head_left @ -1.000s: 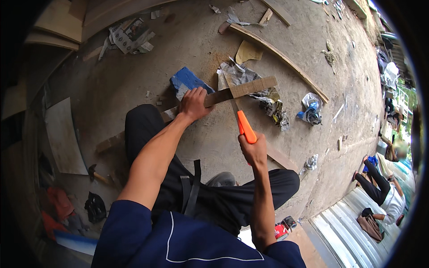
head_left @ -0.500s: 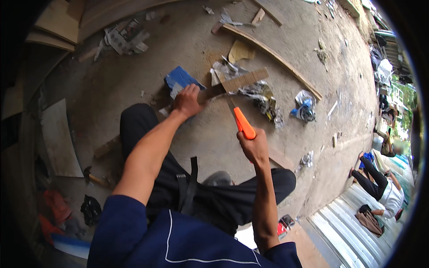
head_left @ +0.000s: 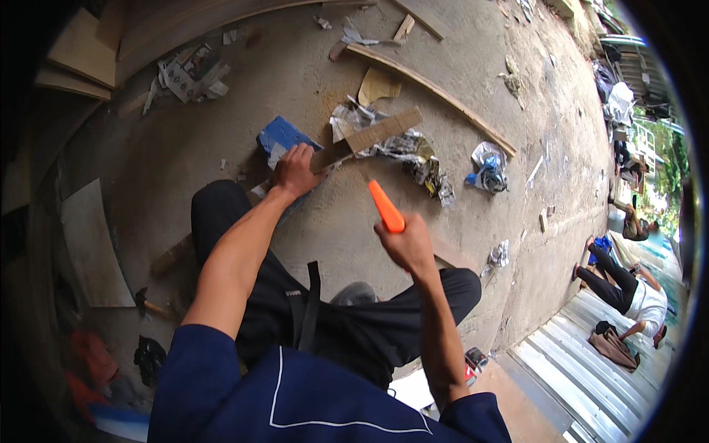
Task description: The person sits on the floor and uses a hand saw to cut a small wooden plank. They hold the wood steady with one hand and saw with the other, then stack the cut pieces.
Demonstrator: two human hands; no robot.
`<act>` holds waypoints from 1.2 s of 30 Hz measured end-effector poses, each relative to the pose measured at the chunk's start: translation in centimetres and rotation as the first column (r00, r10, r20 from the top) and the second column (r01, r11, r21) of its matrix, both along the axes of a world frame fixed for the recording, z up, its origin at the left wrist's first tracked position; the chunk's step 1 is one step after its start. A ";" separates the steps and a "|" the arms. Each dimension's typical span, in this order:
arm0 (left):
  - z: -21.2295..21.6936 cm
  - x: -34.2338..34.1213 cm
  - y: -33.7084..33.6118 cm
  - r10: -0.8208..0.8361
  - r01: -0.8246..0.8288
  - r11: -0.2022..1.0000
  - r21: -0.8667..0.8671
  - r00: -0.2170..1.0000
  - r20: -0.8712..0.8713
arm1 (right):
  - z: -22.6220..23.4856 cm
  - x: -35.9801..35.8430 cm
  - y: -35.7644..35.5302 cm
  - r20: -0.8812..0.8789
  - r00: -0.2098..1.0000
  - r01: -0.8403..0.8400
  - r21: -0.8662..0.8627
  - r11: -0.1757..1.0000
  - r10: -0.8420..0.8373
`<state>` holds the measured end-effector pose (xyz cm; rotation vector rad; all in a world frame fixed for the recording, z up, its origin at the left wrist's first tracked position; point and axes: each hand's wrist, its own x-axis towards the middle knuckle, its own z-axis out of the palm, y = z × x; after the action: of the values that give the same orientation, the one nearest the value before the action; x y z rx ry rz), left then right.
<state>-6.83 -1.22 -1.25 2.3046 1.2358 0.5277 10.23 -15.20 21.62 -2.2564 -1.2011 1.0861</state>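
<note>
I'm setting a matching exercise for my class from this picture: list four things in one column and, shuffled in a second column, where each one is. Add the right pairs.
Things
1. Bright orange tapered tool handle
2. Flat brown wooden plank
3. Dark-headed hammer with a wooden handle
4. Crumpled blue and silvery wrapping

Places
A. Partly under the bare left hand
B. In the bare right hand
C. To the right of both hands
D. To the left of both hands

Right pairs: 1-B, 2-A, 3-D, 4-C
</note>
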 end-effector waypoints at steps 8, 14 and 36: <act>-0.2 0.5 -0.4 -0.021 0.019 0.999 0.037 0.998 0.051 | -2.1 -0.3 1.3 -0.008 0.999 0.035 -0.007 0.999 -0.036; 0.3 0.0 0.8 0.049 -0.049 0.999 0.023 0.998 0.027 | -0.7 0.6 -2.7 -0.092 0.994 0.060 0.078 0.995 -0.053; 0.4 0.6 0.6 0.002 -0.003 1.000 0.010 0.999 0.053 | -0.4 1.5 4.8 -0.052 0.998 -0.031 -0.108 0.994 0.025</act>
<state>-6.27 -0.65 -0.90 2.2826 1.2134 0.5934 11.74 -10.40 21.26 -2.2839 -1.1836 1.2393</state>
